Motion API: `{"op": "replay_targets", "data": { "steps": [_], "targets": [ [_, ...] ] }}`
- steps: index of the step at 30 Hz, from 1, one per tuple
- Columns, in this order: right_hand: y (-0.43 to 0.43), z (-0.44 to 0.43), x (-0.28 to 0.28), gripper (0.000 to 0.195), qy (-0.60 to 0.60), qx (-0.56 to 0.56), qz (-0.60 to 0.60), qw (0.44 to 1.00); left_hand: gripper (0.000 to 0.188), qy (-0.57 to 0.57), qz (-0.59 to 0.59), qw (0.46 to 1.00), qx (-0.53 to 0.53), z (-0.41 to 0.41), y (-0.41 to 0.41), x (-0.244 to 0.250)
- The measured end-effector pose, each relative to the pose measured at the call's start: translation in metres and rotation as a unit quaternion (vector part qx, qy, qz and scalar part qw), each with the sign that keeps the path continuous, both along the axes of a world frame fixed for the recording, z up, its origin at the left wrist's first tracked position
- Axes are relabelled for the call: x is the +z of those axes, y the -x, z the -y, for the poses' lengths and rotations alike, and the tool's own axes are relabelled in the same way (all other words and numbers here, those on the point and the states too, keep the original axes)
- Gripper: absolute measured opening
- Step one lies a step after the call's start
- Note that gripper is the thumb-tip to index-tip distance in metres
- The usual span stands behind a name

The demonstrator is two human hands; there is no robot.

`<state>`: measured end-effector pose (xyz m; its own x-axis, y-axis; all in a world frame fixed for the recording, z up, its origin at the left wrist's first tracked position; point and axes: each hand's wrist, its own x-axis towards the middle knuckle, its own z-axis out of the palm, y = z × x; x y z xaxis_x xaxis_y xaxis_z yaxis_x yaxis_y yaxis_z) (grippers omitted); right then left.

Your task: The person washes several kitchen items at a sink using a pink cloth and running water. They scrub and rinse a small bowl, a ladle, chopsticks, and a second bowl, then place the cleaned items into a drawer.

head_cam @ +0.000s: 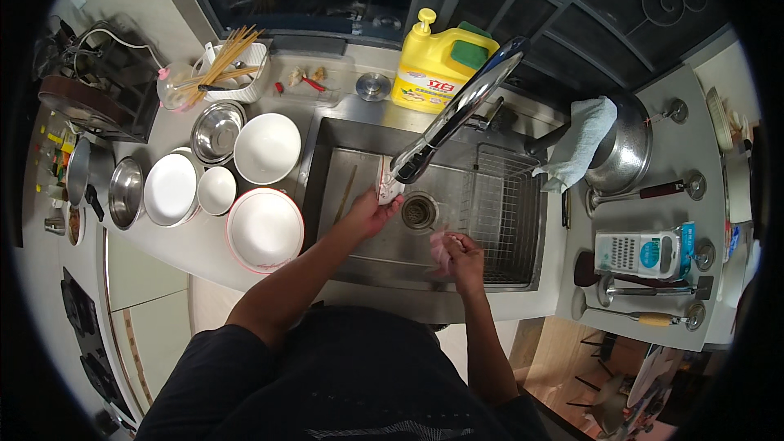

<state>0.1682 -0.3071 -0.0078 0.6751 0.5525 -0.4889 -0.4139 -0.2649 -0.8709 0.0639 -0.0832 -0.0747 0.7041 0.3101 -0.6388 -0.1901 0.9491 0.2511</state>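
My left hand (370, 215) grips a small white patterned bowl (386, 191), tilted under the spout of the chrome faucet (456, 107). The spout hides part of the bowl. Over the front of the stainless steel sink (373, 252), my right hand (467, 260) clutches a pink cloth (438, 249). Between the two hands lies the drain strainer (419, 212). A single wooden chopstick (346, 193) rests on the sink floor, left of my left hand. Whether water is running, I cannot tell.
White bowls (264, 229) and steel bowls (218, 133) crowd the left counter. Behind the sink stand a yellow detergent jug (422, 67) and a chopstick basket (248, 89). A wire rack (505, 214) fills the sink's right side. A wok (631, 147), cloth (585, 141) and grater (637, 254) lie rightward.
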Motion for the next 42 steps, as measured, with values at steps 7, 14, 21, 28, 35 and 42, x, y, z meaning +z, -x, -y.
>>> {"op": "replay_targets", "data": {
  "steps": [7,14,21,28,35,42],
  "targets": [
    [0.015,-0.017,-0.002,0.023,0.021,0.049,-0.038,0.998,0.024,0.053,0.042,0.993,-0.099,0.005,0.019,0.004],
    [0.022,-0.013,-0.044,0.026,0.032,0.106,0.082,0.99,0.02,-0.038,-0.037,0.996,-0.075,0.008,0.029,0.037],
    [0.038,-0.005,-0.063,0.027,0.159,0.133,0.178,0.962,0.018,0.101,0.099,0.97,-0.197,0.0,0.058,0.065],
    [0.045,-0.009,-0.06,0.025,0.171,0.143,0.235,0.946,0.042,-0.225,-0.141,0.958,-0.112,-0.007,0.119,0.135],
    [0.046,-0.007,-0.064,0.022,0.156,0.149,0.268,0.939,0.05,-0.653,-0.404,0.636,0.08,-0.105,0.261,0.117],
    [0.045,-0.007,-0.061,0.025,0.163,0.178,0.318,0.917,0.04,-0.641,-0.55,0.533,0.04,-0.136,0.303,0.092]
  ]
}}
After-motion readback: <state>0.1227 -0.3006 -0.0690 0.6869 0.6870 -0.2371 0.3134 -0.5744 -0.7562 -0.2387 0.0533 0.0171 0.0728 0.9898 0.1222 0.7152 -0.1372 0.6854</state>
